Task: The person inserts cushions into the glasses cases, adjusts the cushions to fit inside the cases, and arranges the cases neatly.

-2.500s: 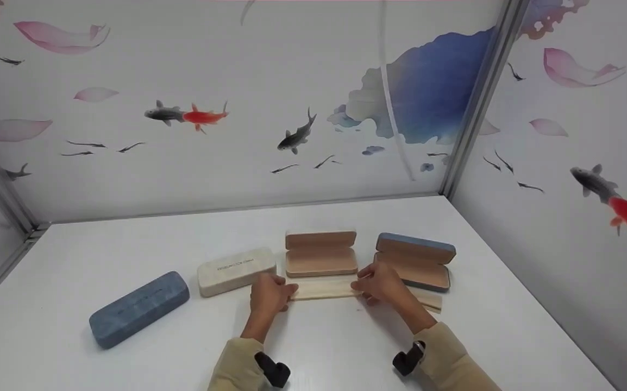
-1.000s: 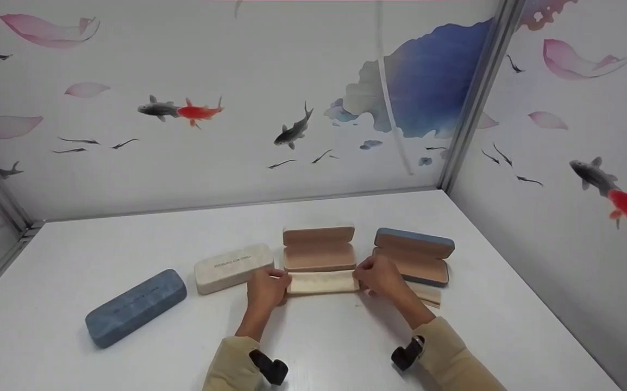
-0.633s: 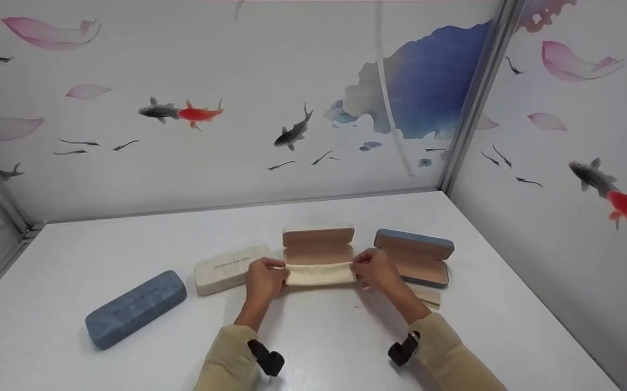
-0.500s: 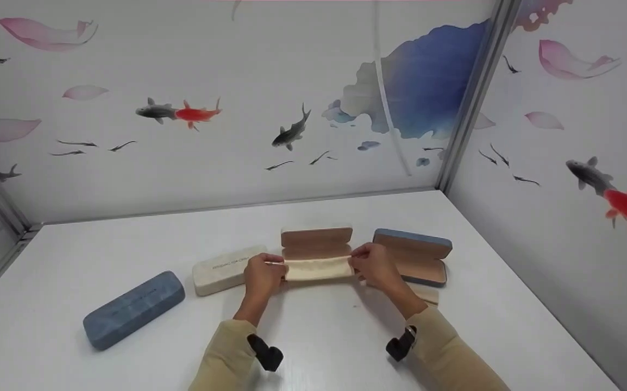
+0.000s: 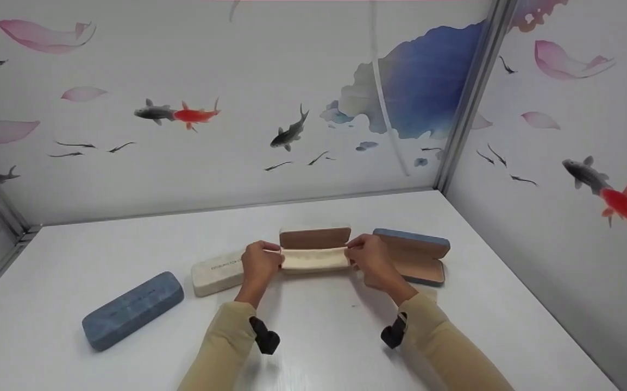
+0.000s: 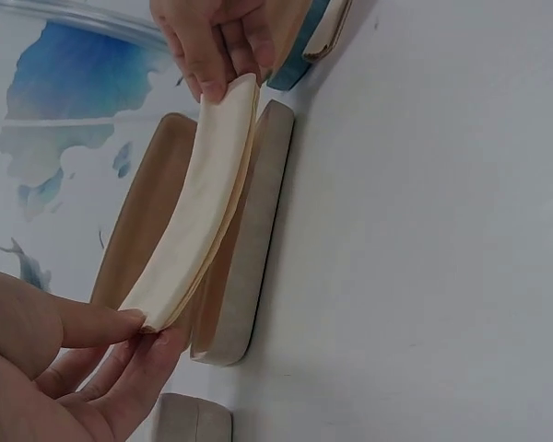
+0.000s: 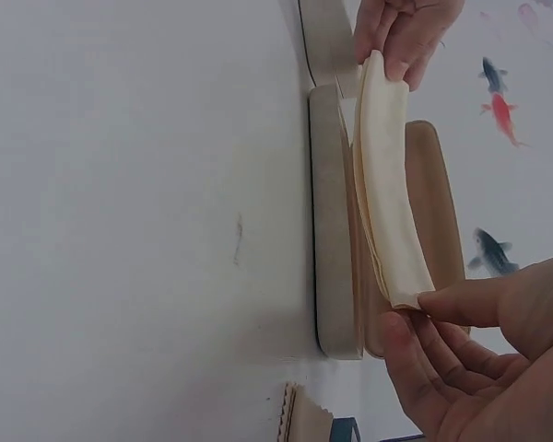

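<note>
The folded cloth (image 5: pixel 314 260) has moved farther away, over the open pale case (image 5: pixel 314 237); the left hand (image 5: pixel 259 264) and right hand (image 5: pixel 375 263) pinch its 2 ends, probably keeping the folds together.

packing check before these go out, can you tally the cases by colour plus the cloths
Blue cases: 2
Cream cases: 2
Cloths: 2
Total: 6
</note>
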`<state>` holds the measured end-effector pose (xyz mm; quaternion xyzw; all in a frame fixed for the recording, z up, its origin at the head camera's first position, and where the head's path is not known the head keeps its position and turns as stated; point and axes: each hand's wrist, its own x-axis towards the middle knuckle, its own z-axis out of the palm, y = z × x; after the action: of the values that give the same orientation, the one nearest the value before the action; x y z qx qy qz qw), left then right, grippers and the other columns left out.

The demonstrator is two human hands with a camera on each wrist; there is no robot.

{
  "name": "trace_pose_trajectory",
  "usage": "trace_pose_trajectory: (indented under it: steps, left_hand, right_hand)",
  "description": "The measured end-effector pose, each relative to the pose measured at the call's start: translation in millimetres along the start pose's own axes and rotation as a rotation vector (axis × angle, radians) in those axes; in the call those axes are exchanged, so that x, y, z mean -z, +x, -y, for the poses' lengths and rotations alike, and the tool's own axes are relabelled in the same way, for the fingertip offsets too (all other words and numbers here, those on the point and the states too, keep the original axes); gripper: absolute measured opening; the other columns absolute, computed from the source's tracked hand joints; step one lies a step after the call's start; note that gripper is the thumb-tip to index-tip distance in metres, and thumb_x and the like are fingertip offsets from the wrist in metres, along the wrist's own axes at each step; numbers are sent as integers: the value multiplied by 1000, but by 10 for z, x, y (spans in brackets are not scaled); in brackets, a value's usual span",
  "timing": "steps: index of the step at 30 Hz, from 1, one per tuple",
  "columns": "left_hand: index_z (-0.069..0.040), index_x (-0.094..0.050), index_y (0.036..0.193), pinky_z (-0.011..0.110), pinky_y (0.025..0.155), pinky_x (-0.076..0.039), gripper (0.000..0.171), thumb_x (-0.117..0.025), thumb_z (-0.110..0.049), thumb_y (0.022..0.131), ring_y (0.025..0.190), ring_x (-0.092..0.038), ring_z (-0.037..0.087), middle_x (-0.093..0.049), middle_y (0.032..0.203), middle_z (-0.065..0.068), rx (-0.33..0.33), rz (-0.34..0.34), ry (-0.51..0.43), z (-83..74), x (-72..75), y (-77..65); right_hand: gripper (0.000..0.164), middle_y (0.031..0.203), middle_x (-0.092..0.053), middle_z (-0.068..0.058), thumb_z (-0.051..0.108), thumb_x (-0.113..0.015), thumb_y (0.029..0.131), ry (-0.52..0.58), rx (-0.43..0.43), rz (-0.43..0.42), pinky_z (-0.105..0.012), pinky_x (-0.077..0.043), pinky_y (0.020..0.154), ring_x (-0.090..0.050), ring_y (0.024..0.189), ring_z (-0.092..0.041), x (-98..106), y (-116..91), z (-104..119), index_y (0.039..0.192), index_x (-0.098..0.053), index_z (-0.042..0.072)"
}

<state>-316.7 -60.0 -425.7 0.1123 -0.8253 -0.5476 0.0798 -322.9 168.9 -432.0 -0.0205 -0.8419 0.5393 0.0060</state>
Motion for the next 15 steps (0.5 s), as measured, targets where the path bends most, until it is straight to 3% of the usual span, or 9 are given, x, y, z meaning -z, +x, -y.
trace_pose_trajectory:
  steps: [8,15]
  left_hand:
    - [4,-73,95,24,58,-49,14,-69,5,82,71,-68,19,-76,88,20,-43,-18,36,-26,-31,46]
    - [6,-72,97,23,54,-48,15,-64,7,84,65,-70,21,-75,85,22,-62,-5,-5,28,-54,64]
  right_hand:
    - [17,93,-68,-15,7,-61,96,-92,33,-47,-31,-56,67,-67,79,-23,-33,121,36,108,-65,-3]
    - [12,92,-68,-16,6,-62,95,-112,37,-58,-26,-51,64,-64,77,-20,-50,174,56,103,-65,-3]
